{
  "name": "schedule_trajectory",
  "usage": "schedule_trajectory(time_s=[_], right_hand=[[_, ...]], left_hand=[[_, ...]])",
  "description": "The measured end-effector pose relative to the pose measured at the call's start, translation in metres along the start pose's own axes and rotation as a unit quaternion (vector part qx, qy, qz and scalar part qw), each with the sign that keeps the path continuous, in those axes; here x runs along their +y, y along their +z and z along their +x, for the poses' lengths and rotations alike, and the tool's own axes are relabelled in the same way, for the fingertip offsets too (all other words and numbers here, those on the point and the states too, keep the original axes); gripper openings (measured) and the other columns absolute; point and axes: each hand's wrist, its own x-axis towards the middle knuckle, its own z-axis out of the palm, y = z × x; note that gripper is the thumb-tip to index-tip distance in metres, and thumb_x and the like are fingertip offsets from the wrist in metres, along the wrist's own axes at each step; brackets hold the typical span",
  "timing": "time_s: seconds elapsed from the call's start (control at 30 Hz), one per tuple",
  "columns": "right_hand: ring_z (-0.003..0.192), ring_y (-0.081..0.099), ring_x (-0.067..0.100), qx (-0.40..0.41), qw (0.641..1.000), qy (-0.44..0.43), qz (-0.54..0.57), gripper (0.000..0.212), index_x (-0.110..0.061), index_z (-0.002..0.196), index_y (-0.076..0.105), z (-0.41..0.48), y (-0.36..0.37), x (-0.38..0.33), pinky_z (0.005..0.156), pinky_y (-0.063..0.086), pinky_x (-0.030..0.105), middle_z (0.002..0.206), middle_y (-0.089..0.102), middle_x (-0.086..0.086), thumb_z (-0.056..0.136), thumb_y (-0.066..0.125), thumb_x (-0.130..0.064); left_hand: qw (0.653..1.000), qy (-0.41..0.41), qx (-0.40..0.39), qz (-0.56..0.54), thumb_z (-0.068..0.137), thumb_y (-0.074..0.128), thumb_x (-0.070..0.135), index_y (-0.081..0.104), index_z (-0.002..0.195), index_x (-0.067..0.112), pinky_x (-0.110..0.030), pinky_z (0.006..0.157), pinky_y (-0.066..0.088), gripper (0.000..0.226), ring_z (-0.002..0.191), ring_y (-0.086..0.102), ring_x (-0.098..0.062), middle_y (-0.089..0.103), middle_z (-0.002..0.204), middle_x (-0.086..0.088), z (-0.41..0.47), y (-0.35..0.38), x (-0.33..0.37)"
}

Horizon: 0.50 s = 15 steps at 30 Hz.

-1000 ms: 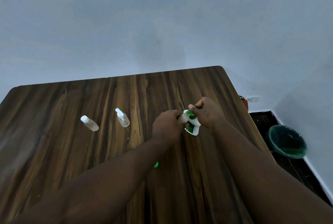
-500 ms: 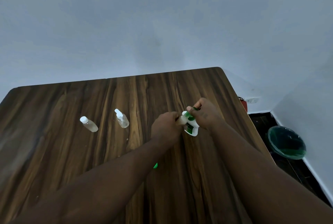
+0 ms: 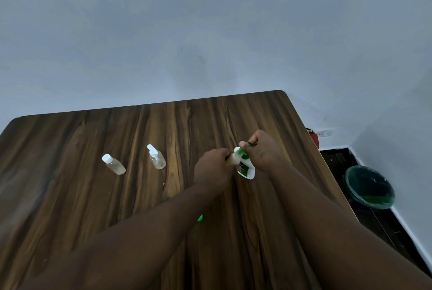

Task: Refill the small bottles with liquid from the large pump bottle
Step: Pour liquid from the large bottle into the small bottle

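The large white pump bottle (image 3: 246,169) with a green label stands on the wooden table (image 3: 93,196), right of centre. My right hand (image 3: 264,152) is closed over its green pump head. My left hand (image 3: 214,169) grips a small bottle (image 3: 232,159) and holds its mouth against the pump's nozzle; most of that bottle is hidden by my fingers. Two other small clear bottles stand to the left: one with a flat white cap (image 3: 113,164), one with a white spray top (image 3: 157,157).
A small bright green object (image 3: 200,218) lies on the table, half hidden under my left forearm. Beyond the table's right edge stands a round bin with a green liner (image 3: 369,187) on a dark floor. A pale wall runs behind the table.
Both hands and the bottles stay in the same place. My right hand's fingers have shifted slightly on the pump head.
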Motion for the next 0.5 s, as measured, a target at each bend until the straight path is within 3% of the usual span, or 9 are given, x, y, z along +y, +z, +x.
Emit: schedule_trajectory(time_s=[0.17, 0.27, 0.5], right_hand=[[0.077, 0.054, 0.013, 0.003, 1.0, 0.001, 0.007, 0.025, -0.012, 0.094, 0.054, 0.0014, -0.0001, 0.0067, 0.066, 0.045, 0.03, 0.084, 0.058, -0.001, 0.096, 0.063, -0.036], [0.073, 0.052, 0.01, 0.004, 1.0, 0.001, 0.006, 0.024, -0.012, 0.095, 0.053, 0.0004, 0.0025, 0.0078, 0.062, 0.043, 0.026, 0.082, 0.055, -0.003, 0.096, 0.064, -0.033], [0.075, 0.053, 0.009, 0.0, 1.0, 0.004, -0.001, 0.029, -0.012, 0.097, 0.057, 0.0041, -0.005, 0.0041, 0.065, 0.043, 0.028, 0.086, 0.06, -0.002, 0.094, 0.064, -0.04]], left_hand=[[1.0, -0.004, 0.002, -0.005, 0.087, 0.076, 0.038, 0.075, 0.104, 0.028, -0.034, 0.07, 0.056, 0.02, 0.086, 0.065, -0.007, 0.072, 0.094, 0.011, 0.001, 0.0038, 0.0021], [1.0, -0.006, 0.0, 0.0, 0.087, 0.077, 0.037, 0.074, 0.11, 0.028, -0.029, 0.073, 0.053, 0.025, 0.09, 0.064, -0.007, 0.072, 0.099, 0.011, 0.0006, 0.0065, 0.0009], [1.0, -0.007, 0.004, 0.006, 0.084, 0.077, 0.042, 0.074, 0.105, 0.03, -0.036, 0.072, 0.058, 0.024, 0.086, 0.066, -0.008, 0.073, 0.095, 0.011, 0.0021, -0.0026, 0.0039]])
